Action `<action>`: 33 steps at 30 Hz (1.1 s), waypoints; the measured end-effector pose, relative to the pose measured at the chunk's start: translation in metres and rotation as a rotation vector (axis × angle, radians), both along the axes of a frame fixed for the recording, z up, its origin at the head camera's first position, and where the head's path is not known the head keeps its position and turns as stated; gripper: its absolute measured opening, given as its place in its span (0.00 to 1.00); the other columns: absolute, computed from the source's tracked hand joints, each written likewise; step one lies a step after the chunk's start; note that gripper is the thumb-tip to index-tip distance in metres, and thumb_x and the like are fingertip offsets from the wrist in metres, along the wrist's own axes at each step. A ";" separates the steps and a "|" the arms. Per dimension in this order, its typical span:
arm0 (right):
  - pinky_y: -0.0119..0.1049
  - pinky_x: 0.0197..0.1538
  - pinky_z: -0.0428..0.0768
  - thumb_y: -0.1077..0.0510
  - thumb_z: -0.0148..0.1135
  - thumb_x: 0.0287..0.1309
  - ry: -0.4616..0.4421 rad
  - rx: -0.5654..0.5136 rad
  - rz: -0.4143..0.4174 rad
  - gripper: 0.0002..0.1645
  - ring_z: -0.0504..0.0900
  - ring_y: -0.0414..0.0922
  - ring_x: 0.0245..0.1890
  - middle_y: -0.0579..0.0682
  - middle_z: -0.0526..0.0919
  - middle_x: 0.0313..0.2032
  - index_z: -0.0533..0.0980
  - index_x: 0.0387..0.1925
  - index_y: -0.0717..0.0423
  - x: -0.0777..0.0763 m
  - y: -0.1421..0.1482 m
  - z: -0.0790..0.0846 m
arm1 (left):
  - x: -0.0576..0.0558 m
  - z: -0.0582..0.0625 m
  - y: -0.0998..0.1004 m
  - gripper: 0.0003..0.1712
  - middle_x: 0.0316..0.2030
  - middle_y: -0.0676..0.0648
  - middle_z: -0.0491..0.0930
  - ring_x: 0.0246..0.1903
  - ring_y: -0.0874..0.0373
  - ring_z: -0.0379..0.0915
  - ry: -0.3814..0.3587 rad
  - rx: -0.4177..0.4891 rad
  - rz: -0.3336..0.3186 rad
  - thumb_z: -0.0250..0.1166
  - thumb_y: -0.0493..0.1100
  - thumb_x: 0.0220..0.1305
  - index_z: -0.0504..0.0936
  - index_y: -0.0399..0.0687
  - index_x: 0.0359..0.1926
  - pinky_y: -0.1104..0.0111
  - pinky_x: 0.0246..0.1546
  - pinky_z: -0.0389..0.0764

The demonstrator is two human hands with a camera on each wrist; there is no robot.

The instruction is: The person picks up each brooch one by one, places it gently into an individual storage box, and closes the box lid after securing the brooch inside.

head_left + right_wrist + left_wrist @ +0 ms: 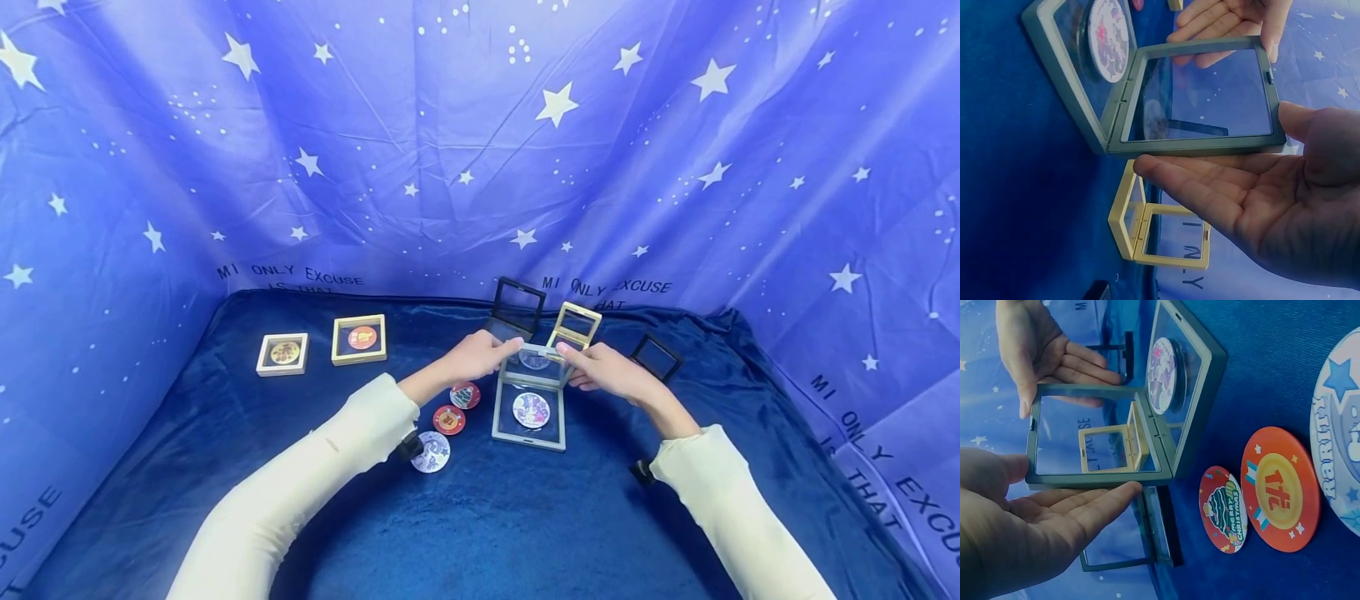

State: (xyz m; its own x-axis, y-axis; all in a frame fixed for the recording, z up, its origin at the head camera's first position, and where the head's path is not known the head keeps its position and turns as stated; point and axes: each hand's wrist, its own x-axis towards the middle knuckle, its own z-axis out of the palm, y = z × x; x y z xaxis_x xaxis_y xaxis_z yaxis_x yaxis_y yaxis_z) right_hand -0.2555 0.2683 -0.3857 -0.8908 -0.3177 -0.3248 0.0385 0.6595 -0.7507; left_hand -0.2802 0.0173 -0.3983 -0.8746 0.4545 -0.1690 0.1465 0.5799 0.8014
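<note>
A grey-green display case (528,444) stands hinged open, with a round purple-and-white badge (532,410) in its lower half. Both hands hold its raised, see-through lid (1197,147) by the sides. My left hand (474,356) has its thumb at the lid's top corner and its fingers along the left side. On the opposite corner, my right hand (611,371) pinches in the same way, thumb on the edge and fingers behind. Left of the case lie a Christmas badge (1222,509), an orange-red badge (1280,489) and a white-and-blue badge (431,452).
Behind the case are an open black case (522,286) and an open cream case (583,309). Another black case (666,349) is right of my right hand. Two framed badges, a white case (281,372) and a cream case (359,361), sit at the left. A starry curtain (450,150) encloses the table.
</note>
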 end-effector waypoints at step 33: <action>0.52 0.55 0.80 0.42 0.48 0.78 0.405 0.222 0.122 0.30 0.85 0.50 0.50 0.57 0.87 0.51 0.80 0.59 0.62 0.039 -0.002 -0.025 | 0.028 -0.007 -0.013 0.27 0.16 0.55 0.58 0.16 0.62 0.52 0.098 -0.084 -0.189 0.54 0.55 0.78 0.64 0.49 0.20 0.71 0.22 0.57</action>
